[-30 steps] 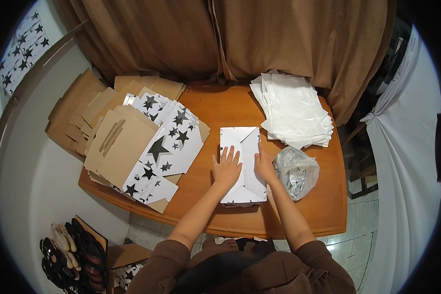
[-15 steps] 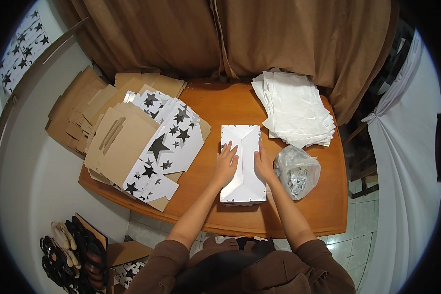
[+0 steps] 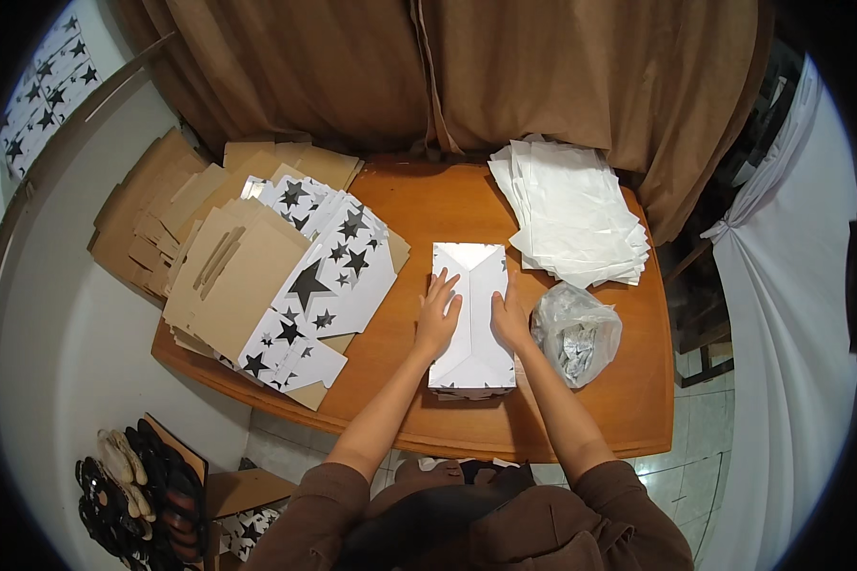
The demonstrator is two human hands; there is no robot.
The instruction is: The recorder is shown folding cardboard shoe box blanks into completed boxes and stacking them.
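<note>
A white cardboard box [image 3: 468, 309] with folded, creased flaps on its upper face sits on the wooden table in front of me. Dark star prints show along its edges. My left hand [image 3: 436, 319] grips its left side, with the fingers stretched along the top edge and the thumb on the upper face. From the right side my right hand [image 3: 510, 319] holds the box, thumb over the edge; its other fingers are partly hidden down the side. The box's underside is out of sight.
To the left, flat cardboard blanks [image 3: 248, 262] lie in a pile, some star-printed. White paper sheets [image 3: 576, 209] are stacked at the back right. Beside my right hand is a clear plastic bag [image 3: 578, 335] with small silvery contents. Brown curtains [image 3: 448, 76] hang behind the table [image 3: 619, 419].
The box has tilted slightly between my hands, and a little more of its near side shows. Both hands keep their hold, with only a small shift.
</note>
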